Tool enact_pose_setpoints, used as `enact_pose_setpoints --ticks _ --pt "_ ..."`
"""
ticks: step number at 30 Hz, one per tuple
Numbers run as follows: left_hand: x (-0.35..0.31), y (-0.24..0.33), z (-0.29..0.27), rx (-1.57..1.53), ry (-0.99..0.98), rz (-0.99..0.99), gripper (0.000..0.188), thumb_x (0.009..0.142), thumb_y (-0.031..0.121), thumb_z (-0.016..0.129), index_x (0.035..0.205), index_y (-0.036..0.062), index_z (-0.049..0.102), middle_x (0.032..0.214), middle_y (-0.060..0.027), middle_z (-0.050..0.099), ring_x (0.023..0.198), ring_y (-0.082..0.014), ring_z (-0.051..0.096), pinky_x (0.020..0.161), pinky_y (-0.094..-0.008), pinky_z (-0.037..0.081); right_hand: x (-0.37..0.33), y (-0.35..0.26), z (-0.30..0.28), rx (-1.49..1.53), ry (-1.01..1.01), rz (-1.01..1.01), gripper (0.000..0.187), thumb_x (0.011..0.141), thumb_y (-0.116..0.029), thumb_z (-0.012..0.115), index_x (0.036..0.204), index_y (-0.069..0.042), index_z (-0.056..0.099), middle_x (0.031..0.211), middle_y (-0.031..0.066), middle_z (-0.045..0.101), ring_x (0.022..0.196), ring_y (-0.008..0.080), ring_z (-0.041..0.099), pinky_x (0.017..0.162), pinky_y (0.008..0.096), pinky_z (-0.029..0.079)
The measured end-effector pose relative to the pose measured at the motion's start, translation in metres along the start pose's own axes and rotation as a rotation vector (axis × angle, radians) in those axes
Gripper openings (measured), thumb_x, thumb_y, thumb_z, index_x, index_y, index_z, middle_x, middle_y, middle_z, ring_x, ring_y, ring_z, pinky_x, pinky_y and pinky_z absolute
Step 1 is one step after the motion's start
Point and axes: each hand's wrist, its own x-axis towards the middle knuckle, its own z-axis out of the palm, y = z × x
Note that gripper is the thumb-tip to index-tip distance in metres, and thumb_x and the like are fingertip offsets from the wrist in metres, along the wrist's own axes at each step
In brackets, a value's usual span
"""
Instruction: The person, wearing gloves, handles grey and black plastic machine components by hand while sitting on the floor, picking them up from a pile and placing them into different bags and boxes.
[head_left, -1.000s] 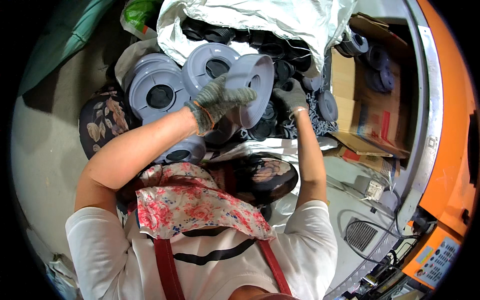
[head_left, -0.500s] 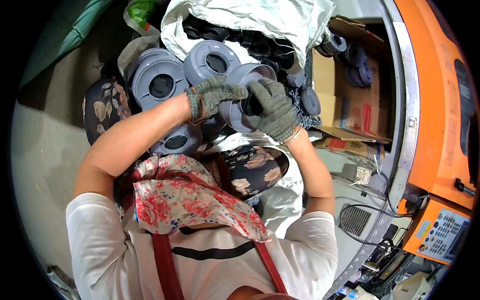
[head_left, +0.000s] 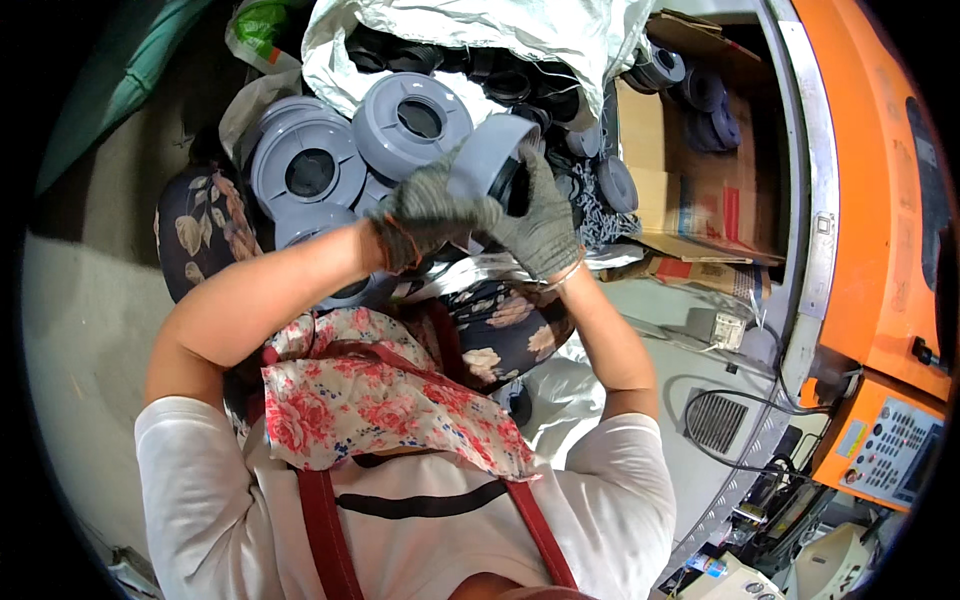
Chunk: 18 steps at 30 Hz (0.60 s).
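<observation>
The left hand (head_left: 432,208) grips a grey ring (head_left: 486,155), raised near the white sack's (head_left: 590,28) open edge; the right hand (head_left: 541,222) holds a black insert (head_left: 517,188) against it. Fitting seems underway, calling for steady alignment.

White sack (head_left: 575,25) with black parts (head_left: 508,87)

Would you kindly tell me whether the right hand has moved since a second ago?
Yes: judged against the cardboard box, the right hand has moved lower in the picture.
</observation>
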Motion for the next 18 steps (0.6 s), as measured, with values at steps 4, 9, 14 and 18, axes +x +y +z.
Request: enact_pose_setpoints --ticks 4,9,14,18 --pt "0.025 0.045 -0.027 -0.348 0.183 -0.247 0.078 0.067 0.02 0.072 0.127 -0.0092 0.032 0.119 -0.0213 0.049 0.107 -0.0334 0.051 0.093 -0.0392 0.041 -0.018 0.054 0.019 0.481 -0.128 0.17 0.04 0.082 -0.025 0.059 0.11 0.003 0.051 0.102 0.0194 0.059 0.093 0.0301 0.059 0.079 0.0348 0.048" --pt "0.048 0.019 -0.06 0.343 0.125 -0.045 0.076 0.062 0.02 0.071 0.128 -0.0008 0.038 0.131 -0.0203 0.039 0.122 -0.0339 0.037 0.103 -0.0429 0.026 0.001 0.119 0.001 0.068 -0.023 0.508 0.052 0.08 -0.03 0.06 0.118 0.002 0.046 0.107 0.0246 0.056 0.101 0.0354 0.055 0.083 0.0394 0.044" --pt "0.048 0.001 -0.054 0.443 0.145 -0.247 0.074 0.068 0.029 0.066 0.13 0.0033 0.035 0.132 -0.0177 0.038 0.124 -0.0323 0.034 0.105 -0.0437 0.022 -0.032 0.263 0.033 -0.406 0.135 0.849 0.083 0.068 -0.045 0.068 0.127 0.003 0.033 0.122 0.0273 0.045 0.115 0.0354 0.045 0.094 0.0394 0.038" --pt "0.048 0.001 -0.054 0.388 0.146 -0.18 0.067 0.069 0.021 0.067 0.127 0.0032 0.04 0.126 -0.0166 0.044 0.118 -0.0321 0.041 0.103 -0.0422 0.028 -0.024 0.267 0.052 -0.408 -0.106 1.175 0.098 0.065 -0.042 0.071 0.137 -0.004 0.016 0.125 0.0244 0.044 0.118 0.0339 0.043 0.095 0.0399 0.039"
